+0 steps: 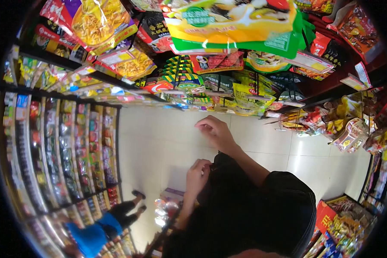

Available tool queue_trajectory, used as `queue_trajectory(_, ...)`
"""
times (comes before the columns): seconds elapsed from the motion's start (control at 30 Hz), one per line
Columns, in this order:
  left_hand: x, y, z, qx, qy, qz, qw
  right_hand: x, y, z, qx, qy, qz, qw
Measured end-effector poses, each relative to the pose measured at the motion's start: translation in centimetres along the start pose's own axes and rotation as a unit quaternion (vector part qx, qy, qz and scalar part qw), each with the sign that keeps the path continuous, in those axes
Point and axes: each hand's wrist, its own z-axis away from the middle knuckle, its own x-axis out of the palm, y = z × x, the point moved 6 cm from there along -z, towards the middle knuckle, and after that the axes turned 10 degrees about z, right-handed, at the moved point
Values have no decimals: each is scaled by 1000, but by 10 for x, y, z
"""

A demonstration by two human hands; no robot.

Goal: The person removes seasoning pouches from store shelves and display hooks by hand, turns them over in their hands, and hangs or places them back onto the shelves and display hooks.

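My right hand [217,131] is raised over the pale floor, below the front shelf. Its fingers are curled in, with nothing visible between them. My left hand [197,175] is lower and to the left, beside my black shirt [245,206]. Its fingers are bent into a loose fist, and no object shows in it. Neither hand touches the shelf goods. Nearest above them hang yellow-green packets [252,95]. A large green and yellow food pouch [232,28] is close to the camera at the top.
Packed shelves [68,146] line the left side. A person in a blue top [90,234] is at the lower left. A display of packaged goods [346,223] stands at the lower right. Price tags [311,61] stick out from the front shelf. Pale floor tiles [150,133] lie below.
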Motion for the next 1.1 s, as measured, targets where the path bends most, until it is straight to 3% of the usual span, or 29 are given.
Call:
queue_trajectory(0.23,-44,-29,-52,47,-36,73,996,-29,0,-26,27,196,106,974)
queue_trajectory(0.33,-44,-28,-67,31,-144,109,983,-50,9,-15,69,280,142,947)
queue_trajectory(0.53,-89,-62,-88,141,-354,25,924,-24,-21,56,171,411,111,888)
queue_trajectory(0.6,-112,-102,-92,102,-408,-4,907,1,-26,83,178,443,115,871)
queue_trajectory(0.67,-132,-163,-88,16,-514,-141,846,33,-22,108,221,455,111,855)
queue_trajectory(0.77,-152,-222,-65,2,-577,-176,797,82,-11,134,279,464,105,834)
queue_trajectory(0.87,-166,-224,-70,-10,-584,-223,781,115,-4,141,303,468,84,826)
queue_trajectory(0.93,-170,-216,-76,31,-588,-250,768,128,-6,133,302,463,80,829)
queue_trajectory(1.1,-182,-196,-91,72,-553,-300,774,116,-24,97,261,466,96,840)
